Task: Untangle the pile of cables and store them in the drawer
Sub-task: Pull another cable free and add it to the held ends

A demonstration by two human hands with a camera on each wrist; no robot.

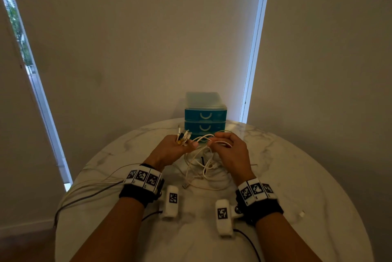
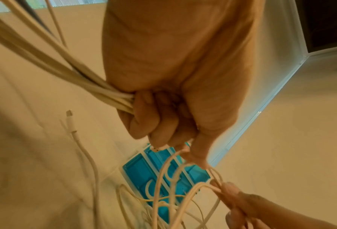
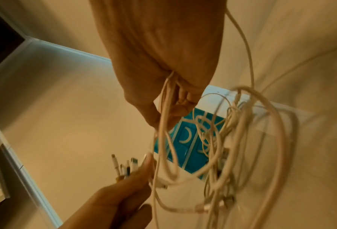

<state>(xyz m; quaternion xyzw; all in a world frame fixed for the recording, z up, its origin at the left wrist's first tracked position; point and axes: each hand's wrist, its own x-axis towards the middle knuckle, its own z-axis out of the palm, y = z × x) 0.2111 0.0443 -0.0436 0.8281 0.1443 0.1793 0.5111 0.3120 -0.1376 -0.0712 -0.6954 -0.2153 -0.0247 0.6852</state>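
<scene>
A tangle of white cables (image 1: 203,166) hangs between my hands and trails onto the marble table (image 1: 297,176). My left hand (image 1: 176,147) grips a bundle of cables (image 2: 97,86) in its fist, and their plug ends (image 1: 183,135) stick up past the fingers (image 2: 154,124). My right hand (image 1: 229,149) pinches loops of white cable (image 3: 167,96) just to the right, above the pile. A small teal drawer unit (image 1: 205,116) stands behind the hands with its drawers closed. In the right wrist view the loose loops (image 3: 242,139) dangle in front of the teal drawer unit (image 3: 185,136).
Long cable runs (image 1: 91,187) lead from my left hand over the table's left edge. One white plug (image 2: 69,117) lies on the table to the left. Another small white plug (image 1: 302,213) lies near the right edge. Pale roller blinds close off the back.
</scene>
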